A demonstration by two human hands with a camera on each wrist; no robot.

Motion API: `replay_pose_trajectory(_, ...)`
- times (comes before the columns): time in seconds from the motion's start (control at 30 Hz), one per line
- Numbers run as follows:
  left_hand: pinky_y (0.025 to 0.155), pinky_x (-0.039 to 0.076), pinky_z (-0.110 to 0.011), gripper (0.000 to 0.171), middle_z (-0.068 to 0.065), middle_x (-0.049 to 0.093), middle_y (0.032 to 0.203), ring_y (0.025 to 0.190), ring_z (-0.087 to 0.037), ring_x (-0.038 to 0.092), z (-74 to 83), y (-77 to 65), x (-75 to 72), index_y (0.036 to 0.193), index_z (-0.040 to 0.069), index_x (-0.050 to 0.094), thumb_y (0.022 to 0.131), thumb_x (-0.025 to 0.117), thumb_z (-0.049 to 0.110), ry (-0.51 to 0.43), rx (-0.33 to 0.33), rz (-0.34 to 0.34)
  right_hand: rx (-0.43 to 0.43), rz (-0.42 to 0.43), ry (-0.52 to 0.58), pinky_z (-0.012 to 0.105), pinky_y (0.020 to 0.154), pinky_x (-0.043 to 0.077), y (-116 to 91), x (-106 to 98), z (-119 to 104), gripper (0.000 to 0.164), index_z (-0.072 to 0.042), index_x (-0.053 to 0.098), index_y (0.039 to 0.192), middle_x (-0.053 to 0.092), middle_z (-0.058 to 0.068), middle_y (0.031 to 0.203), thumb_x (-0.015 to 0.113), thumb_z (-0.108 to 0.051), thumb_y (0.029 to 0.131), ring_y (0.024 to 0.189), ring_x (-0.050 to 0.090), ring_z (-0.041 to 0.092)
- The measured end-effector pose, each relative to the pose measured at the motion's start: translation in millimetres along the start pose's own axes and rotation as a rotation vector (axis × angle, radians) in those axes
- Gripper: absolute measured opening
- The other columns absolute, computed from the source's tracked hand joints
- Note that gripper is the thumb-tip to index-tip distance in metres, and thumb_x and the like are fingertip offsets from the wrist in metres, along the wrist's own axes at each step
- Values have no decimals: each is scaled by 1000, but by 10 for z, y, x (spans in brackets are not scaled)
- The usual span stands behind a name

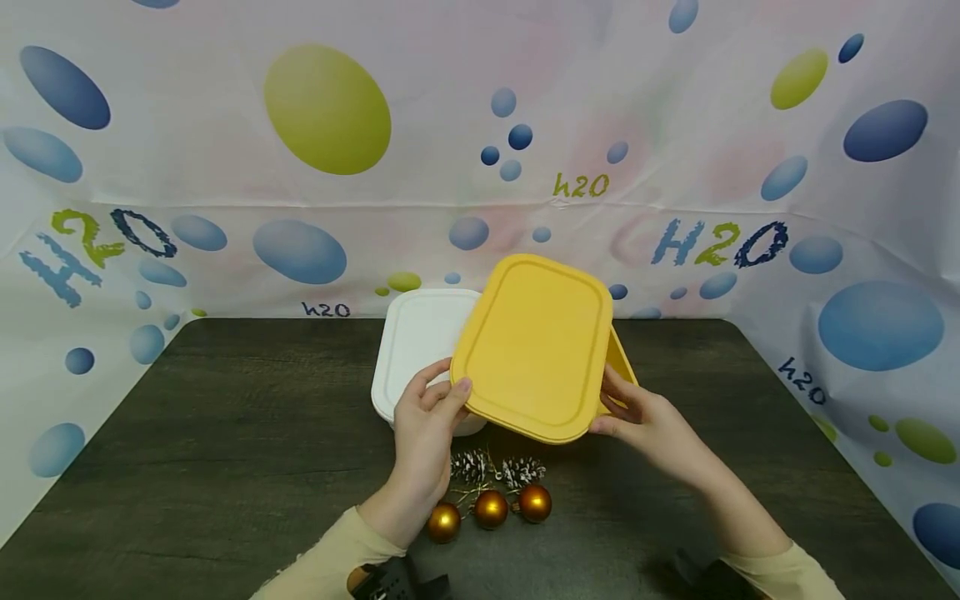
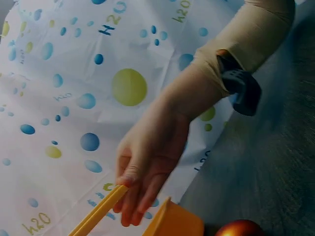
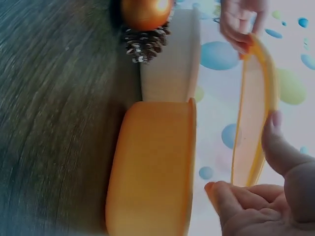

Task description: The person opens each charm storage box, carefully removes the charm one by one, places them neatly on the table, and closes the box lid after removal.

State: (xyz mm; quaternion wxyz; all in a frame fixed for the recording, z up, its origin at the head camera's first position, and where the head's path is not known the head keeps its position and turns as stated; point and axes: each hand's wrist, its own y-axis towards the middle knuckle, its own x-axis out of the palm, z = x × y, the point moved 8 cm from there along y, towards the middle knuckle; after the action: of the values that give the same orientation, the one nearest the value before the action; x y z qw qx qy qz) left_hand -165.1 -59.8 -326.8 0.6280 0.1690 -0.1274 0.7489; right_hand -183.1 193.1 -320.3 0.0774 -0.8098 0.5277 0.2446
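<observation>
A yellow lid (image 1: 536, 350) is held up at a tilt by both hands. My left hand (image 1: 431, 429) pinches its lower left corner, thumb on top and fingers behind. At the lower right corner, my right hand (image 1: 648, 425) holds the edge, thumb in front and fingers beneath. In the right wrist view the lid (image 3: 268, 83) is apart from the yellow container (image 3: 155, 162), which stands open on the table. The lid hides most of that container in the head view. To its left stands a white container with a white lid (image 1: 423, 333), partly covered by the yellow one.
Several ornaments lie on the dark table (image 1: 225, 467) before the containers: golden-orange balls (image 1: 491, 509) and frosted pine cones (image 1: 522, 472). A white backdrop (image 1: 450, 50) with coloured ovals stands behind the table. Dark camera gear (image 2: 240, 88) is strapped at a wrist.
</observation>
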Motion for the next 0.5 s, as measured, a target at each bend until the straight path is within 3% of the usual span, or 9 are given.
replay_pose_trajectory(0.17,80,54,-31,49,-20,61,106,92,-21,65,-142,-8,140,139,1,45,92,62,3,87,-38,-73,96,109,87,23,86,49,-9,-173,101,69,0,30,148,42,20,142,66,-19,91,122,51,16)
replay_pose_trajectory(0.33,84,52,-29,55,-22,57,112,100,-24,62,-234,16,294,142,-2,40,91,61,-1,146,-66,-164,168,227,137,22,84,50,-2,-337,217,67,0,36,146,45,21,140,66,-24,91,115,55,6)
replay_pose_trajectory(0.5,94,47,-31,61,-24,48,132,120,-30,51,-308,17,417,145,-4,32,91,60,0,227,-92,-279,207,303,137,16,86,47,6,-474,313,61,1,42,142,47,22,139,61,-31,94,110,56,0)
